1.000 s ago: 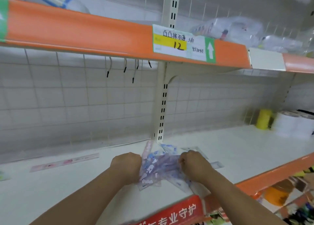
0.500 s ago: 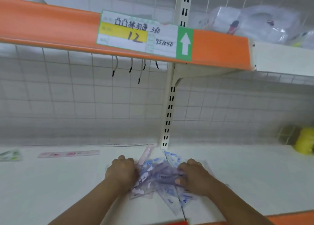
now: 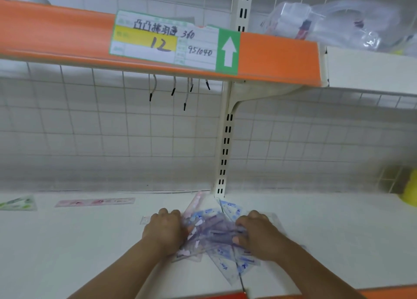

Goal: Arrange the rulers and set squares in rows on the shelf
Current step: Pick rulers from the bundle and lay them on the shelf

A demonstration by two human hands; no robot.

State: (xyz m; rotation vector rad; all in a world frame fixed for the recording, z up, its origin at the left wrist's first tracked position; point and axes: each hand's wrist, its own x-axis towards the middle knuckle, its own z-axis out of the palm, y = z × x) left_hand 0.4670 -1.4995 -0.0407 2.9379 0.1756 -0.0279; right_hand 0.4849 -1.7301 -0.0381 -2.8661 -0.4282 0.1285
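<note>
left hand point(image 3: 164, 228) and right hand point(image 3: 259, 235) both curl fingers round a messy pile of rulers and set squares point(image 3: 212, 231) near the middle of the white shelf point(image 3: 90, 249), with a pink ruler point(image 3: 94, 202) lying apart, far left.

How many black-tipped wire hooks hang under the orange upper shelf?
5, below the price label: the leftmost hook, a second hook, the lowest hook, then two short hooks rightmost. More may hide behind the shelf edge.

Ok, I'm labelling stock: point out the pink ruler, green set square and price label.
pink ruler point(image 3: 94, 202): head view, mid-length.
green set square point(image 3: 19, 204): head view, its centre.
price label point(image 3: 172, 43): head view, its centre.
</note>
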